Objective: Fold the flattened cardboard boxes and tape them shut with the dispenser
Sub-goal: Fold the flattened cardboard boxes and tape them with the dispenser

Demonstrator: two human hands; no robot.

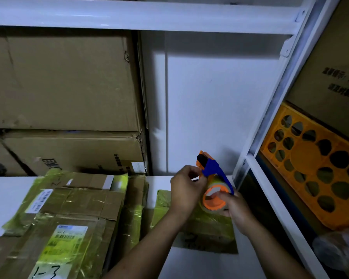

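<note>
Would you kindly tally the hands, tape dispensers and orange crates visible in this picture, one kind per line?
Hands: 2 (left hand, right hand)
Tape dispenser: 1
Orange crate: 1
Total: 4

My dispenser (212, 171) is orange and blue, with a black roller (201, 159). The roll (216, 181) on it is pale yellow. The boxes (79, 202) are brown with shiny yellow-green tape (135, 218) and white labels (39, 200). The shelf (8, 196) is white. The crate (310, 164) is orange with dark round holes.
</note>
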